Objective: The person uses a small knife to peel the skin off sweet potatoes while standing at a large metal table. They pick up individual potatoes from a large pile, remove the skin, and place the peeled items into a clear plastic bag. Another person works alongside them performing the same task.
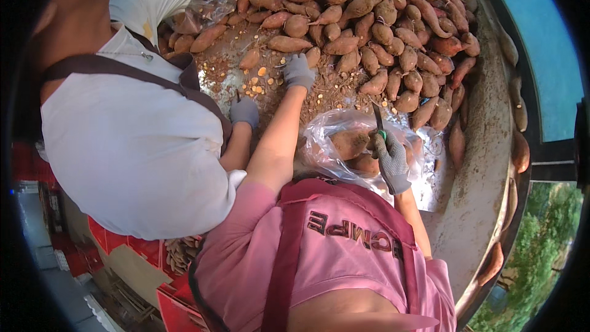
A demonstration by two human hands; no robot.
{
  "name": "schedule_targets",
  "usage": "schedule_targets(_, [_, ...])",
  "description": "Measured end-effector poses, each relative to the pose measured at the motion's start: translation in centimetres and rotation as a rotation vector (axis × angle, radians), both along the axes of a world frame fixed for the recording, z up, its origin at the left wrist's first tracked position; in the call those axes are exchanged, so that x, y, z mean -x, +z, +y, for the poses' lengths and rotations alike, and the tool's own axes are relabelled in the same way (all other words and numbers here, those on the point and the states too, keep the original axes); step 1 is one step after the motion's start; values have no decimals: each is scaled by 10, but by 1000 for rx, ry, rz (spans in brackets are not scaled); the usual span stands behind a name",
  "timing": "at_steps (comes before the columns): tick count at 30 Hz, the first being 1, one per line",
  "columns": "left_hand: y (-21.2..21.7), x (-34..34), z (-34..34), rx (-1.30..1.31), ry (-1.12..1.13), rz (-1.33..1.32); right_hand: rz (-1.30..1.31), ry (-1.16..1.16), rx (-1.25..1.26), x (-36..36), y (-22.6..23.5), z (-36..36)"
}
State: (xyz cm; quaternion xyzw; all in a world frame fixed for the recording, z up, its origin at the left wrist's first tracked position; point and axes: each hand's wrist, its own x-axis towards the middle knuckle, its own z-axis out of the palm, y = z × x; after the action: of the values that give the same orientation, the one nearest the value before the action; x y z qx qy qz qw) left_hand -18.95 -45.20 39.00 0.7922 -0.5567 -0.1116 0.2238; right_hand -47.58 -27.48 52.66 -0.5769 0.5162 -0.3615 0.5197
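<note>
My left hand (298, 72), in a grey glove, reaches far forward over the littered tabletop. Its fingers are closed against a small sweet potato (313, 57) that is partly hidden by them. My right hand (393, 165), in a dotted grey glove, is wrapped round the green handle of a knife (378, 118), blade pointing away from me. Beneath and beside that hand lies a clear plastic bag (319, 141) with several large sweet potatoes (350, 143) in it. A big heap of sweet potatoes (384, 31) spreads over the far side and right of the table.
On my left a co-worker in a white shirt (132, 141) leans close, one gloved hand (244, 112) near mine. Cut orange pieces (261, 72) and soil lie between us. More sweet potatoes line the right-hand ledge (491, 147). Red crates (144, 249) stand at lower left.
</note>
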Motion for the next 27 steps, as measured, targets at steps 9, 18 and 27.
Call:
schedule_targets(9, [14, 15, 90, 384, -77, 1466, -49, -31, 46, 15, -3, -11])
schedule_targets(18, [67, 15, 298, 128, -87, 980, 291, 101, 33, 2, 28, -16])
schedule_targets(27, [-110, 6, 579, 469, 1225, 1678, 116, 254, 1, -24, 28, -31])
